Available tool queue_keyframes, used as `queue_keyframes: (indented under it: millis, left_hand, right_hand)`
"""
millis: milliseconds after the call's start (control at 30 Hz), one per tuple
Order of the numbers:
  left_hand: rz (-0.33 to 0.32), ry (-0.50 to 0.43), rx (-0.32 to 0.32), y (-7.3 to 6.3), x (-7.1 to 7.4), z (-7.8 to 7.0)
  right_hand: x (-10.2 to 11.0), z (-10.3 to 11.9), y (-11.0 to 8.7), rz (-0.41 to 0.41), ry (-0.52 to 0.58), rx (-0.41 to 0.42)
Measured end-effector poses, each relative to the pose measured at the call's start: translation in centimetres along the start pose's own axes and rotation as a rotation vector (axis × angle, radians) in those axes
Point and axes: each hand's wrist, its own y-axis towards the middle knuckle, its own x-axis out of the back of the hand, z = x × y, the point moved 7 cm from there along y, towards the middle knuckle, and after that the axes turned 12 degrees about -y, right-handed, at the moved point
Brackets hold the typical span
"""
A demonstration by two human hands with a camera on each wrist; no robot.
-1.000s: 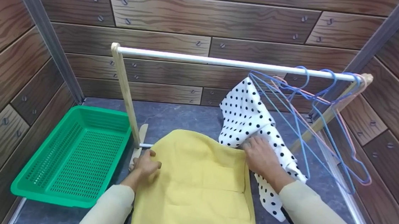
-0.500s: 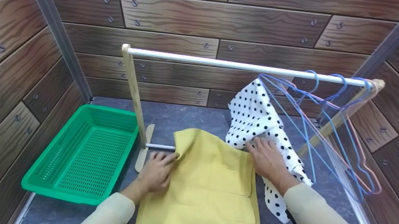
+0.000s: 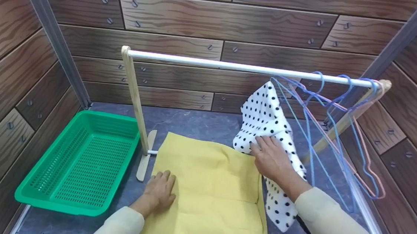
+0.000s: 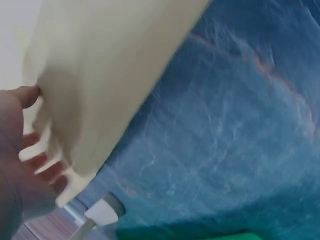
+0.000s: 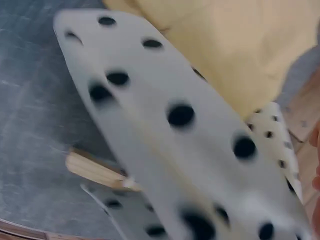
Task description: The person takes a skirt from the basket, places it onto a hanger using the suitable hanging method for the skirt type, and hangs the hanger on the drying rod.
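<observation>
A yellow cloth with fold creases lies spread on the dark floor in the head view. My left hand rests on its left edge with fingers extended; the left wrist view shows the same hand against the cloth. At the cloth's upper right corner is my right hand, fingers stretched out over the edge, its thumb hidden. Just behind and beside that hand, a white cloth with black dots hangs from a blue hanger. In the right wrist view the dotted cloth covers much of the picture.
A wooden rack with a white top rod stands across the back. Several blue and pink hangers hang at its right end. A green plastic basket sits at left, near the rack's foot. Plank-patterned walls surround the floor.
The cloth's upper left corner, folded inward half a second ago, now lies out flat to the left. My left hand has come down onto the left edge; my right hand stays near the upper right corner.
</observation>
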Motion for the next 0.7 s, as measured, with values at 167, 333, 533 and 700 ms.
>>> queue_keyframes:
  millis: [167, 333, 533, 700]
  left_hand:
    - [0.029, -0.005, 0.054, -0.5, 0.0, 0.1]
    - [0.025, -0.035, 0.067, -1.1, 0.1, 0.7]
    - [-0.108, 0.237, -0.052, -1.9, -0.4, 1.3]
    - [-0.278, 0.417, -0.177, -2.3, -1.1, 1.2]
  right_hand:
    - [3.6, -1.8, 1.0, -0.106, -0.054, -0.069]
    - [8.2, -4.9, 1.1, -0.38, -0.017, -0.178]
    - [10.9, -10.6, 0.3, -0.436, 0.141, -0.476]
    - [10.3, -13.3, -0.6, -0.319, 0.298, -0.671]
